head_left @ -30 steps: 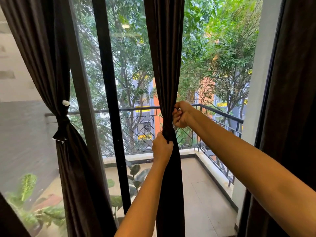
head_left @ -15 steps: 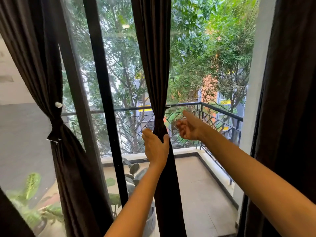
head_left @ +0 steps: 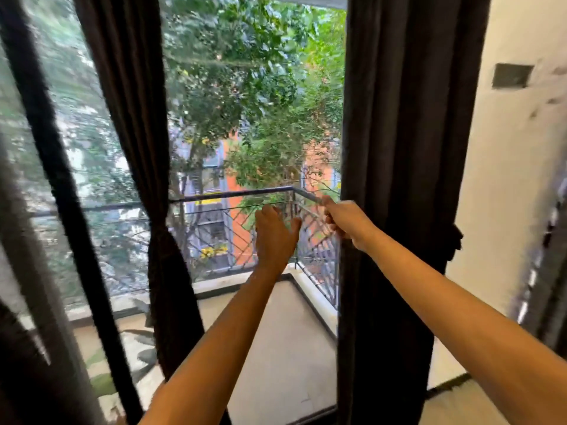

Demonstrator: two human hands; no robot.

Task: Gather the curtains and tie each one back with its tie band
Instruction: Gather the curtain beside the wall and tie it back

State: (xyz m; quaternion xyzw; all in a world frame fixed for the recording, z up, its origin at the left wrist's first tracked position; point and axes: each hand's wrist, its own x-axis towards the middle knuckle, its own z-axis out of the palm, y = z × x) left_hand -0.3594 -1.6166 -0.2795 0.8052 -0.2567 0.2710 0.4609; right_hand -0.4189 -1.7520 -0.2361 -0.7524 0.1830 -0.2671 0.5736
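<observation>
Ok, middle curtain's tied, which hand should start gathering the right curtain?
Right. The right hand is already at the right curtain, fingers closed at its inner edge. The left hand hangs open in mid-air in front of the railing, touching no fabric; it could probably follow to bunch the folds.

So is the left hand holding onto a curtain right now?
No, the left hand is open in mid-air before the balcony railing, touching neither the tied curtain nor the loose one.

Dark brown curtains (head_left: 408,148), black window frame (head_left: 52,167), dark railing (head_left: 233,194) — diamond lattice, orange building (head_left: 242,237), cream wall (head_left: 518,179)
</observation>
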